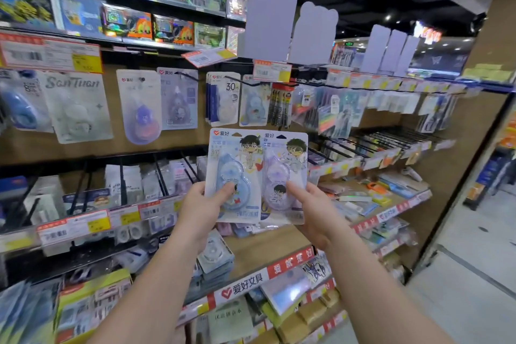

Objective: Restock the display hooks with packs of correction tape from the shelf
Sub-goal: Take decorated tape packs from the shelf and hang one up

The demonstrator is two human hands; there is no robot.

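Note:
I hold two packs of correction tape side by side in front of the display. My left hand (205,204) grips the blue pack (233,165) at its lower left, thumb on the front. My right hand (312,212) pinches the purple pack (287,165) at its lower right. Both cards show a cartoon character. Above them, display hooks (187,75) carry hanging packs of correction tape: a purple one (141,109), another (178,100), a 30m pack (224,99) and a blue cartoon pack (255,102).
A shelf (279,268) with a red and white brand strip runs below my hands, with loose correction tape packs (213,254) lying on it. Price tags (272,70) hang from the hook rail. Pens and stationery fill the racks to the right. The aisle floor (474,260) lies at right.

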